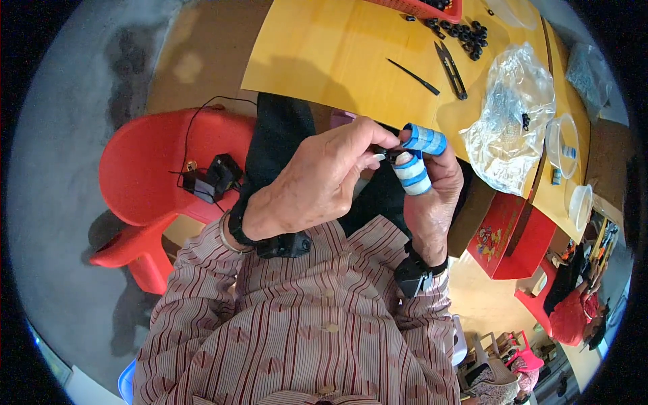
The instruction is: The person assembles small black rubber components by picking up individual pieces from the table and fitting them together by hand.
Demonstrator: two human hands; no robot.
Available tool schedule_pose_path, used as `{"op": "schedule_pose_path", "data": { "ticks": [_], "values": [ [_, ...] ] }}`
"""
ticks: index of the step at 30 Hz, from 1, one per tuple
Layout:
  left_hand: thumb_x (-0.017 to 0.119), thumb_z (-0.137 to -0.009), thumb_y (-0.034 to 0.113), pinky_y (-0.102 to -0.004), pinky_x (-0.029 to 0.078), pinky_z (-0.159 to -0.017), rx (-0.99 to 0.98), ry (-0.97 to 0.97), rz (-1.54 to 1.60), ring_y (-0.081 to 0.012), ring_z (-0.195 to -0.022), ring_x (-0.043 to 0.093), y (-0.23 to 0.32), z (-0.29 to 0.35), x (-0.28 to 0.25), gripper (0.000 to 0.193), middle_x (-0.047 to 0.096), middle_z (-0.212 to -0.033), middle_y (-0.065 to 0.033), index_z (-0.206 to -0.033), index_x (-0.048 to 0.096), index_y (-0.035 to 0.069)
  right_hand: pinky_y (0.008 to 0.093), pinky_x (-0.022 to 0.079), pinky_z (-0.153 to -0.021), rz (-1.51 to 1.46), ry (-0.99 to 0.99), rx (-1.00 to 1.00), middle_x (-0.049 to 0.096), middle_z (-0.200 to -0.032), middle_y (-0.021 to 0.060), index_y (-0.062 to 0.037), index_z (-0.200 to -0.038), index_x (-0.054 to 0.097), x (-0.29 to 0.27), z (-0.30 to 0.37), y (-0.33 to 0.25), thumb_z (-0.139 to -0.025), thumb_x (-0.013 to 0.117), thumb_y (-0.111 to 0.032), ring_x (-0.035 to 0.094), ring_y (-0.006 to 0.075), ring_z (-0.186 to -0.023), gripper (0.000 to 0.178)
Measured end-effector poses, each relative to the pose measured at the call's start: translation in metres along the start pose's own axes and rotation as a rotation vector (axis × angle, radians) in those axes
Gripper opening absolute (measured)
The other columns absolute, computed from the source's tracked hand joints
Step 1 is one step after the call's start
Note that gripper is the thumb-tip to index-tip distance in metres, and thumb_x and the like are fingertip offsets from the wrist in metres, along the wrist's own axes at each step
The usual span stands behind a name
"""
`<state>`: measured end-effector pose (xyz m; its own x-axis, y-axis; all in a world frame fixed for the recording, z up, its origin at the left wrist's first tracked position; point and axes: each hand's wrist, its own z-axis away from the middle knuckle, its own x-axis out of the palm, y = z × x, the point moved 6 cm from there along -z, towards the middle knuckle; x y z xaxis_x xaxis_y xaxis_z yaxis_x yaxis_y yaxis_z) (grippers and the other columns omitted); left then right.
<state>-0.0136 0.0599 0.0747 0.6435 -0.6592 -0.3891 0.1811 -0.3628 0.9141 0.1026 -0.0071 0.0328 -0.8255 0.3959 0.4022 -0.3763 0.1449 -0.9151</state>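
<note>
Close in front of my chest, both hands meet over a small black part (391,155), mostly covered by fingers. My left hand (314,177) pinches it from one side between thumb and fingertips. On the other side my right hand (435,189) grips it too, its thumb and a finger wrapped in blue and white tape. Beyond the hands, on the yellow table (324,50), lie black thread snips (451,71) and a thin black pointed tool (414,76). Several small black ring-like pieces (472,37) are heaped farther back.
A red basket (435,9) stands at the table's far edge. To the right are a clear plastic bag (506,125), a clear tub (562,144) and a red box (503,239). A red chair (145,158) at left bears black adapters (214,179) with cords. Other people sit at lower right.
</note>
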Motion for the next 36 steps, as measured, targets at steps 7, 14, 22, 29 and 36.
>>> {"op": "schedule_pose_path", "data": {
  "ticks": [7, 14, 22, 29, 36],
  "values": [
    [0.049, -0.082, -0.008, -0.028, 0.049, -0.062, -0.05, 0.031, 0.123, -0.0206, -0.069, 0.063, -0.009, 0.0, 0.0, 0.021, 0.06, -0.081, -0.0125, -0.101, 0.053, 0.0, 0.0241, 0.047, -0.078, -0.123, -0.001, 0.038, 0.063, -0.097, 0.0033, -0.0029, -0.101, 0.06, -0.003, 0.0, 0.004, -0.08, 0.062, 0.003, 0.058, 0.01, -0.086, 0.021],
    [0.053, -0.082, -0.007, -0.0234, 0.049, -0.067, -0.152, -0.033, 0.248, -0.0116, -0.073, 0.061, -0.012, -0.001, 0.0, 0.016, 0.059, -0.083, -0.0056, -0.097, 0.056, -0.003, 0.0247, 0.048, -0.077, -0.164, 0.0, 0.059, 0.063, -0.097, 0.0036, -0.0022, -0.101, 0.06, -0.001, 0.002, 0.002, -0.08, 0.063, 0.003, 0.058, 0.0102, -0.086, 0.021],
    [0.054, -0.083, -0.005, -0.0229, 0.049, -0.069, -0.147, -0.042, 0.307, -0.0113, -0.075, 0.061, -0.021, 0.0, 0.002, 0.013, 0.059, -0.087, -0.0056, -0.096, 0.055, -0.003, 0.0257, 0.047, -0.081, -0.095, -0.056, 0.06, 0.062, -0.098, 0.0029, -0.0022, -0.101, 0.06, -0.003, 0.001, 0.001, -0.079, 0.063, 0.003, 0.057, 0.0092, -0.088, 0.022],
    [0.053, -0.085, -0.004, -0.0221, 0.049, -0.066, -0.198, -0.117, 0.368, -0.0103, -0.074, 0.061, -0.025, 0.004, 0.006, 0.012, 0.06, -0.089, -0.0066, -0.097, 0.053, -0.003, 0.0276, 0.045, -0.087, -0.024, -0.091, 0.013, 0.062, -0.097, 0.0033, -0.0034, -0.098, 0.06, -0.007, 0.002, 0.004, -0.075, 0.065, 0.007, 0.057, 0.0124, -0.092, 0.025],
    [0.049, -0.086, -0.005, -0.0213, 0.047, -0.06, -0.203, -0.084, 0.356, -0.0088, -0.067, 0.058, -0.023, 0.008, 0.008, 0.012, 0.06, -0.08, -0.0049, -0.097, 0.053, -0.001, 0.0266, 0.046, -0.084, -0.03, -0.125, 0.033, 0.06, -0.097, 0.0029, -0.0031, -0.097, 0.061, -0.007, 0.002, 0.011, -0.073, 0.067, 0.008, 0.057, 0.0121, -0.09, 0.027]
  ]
}}
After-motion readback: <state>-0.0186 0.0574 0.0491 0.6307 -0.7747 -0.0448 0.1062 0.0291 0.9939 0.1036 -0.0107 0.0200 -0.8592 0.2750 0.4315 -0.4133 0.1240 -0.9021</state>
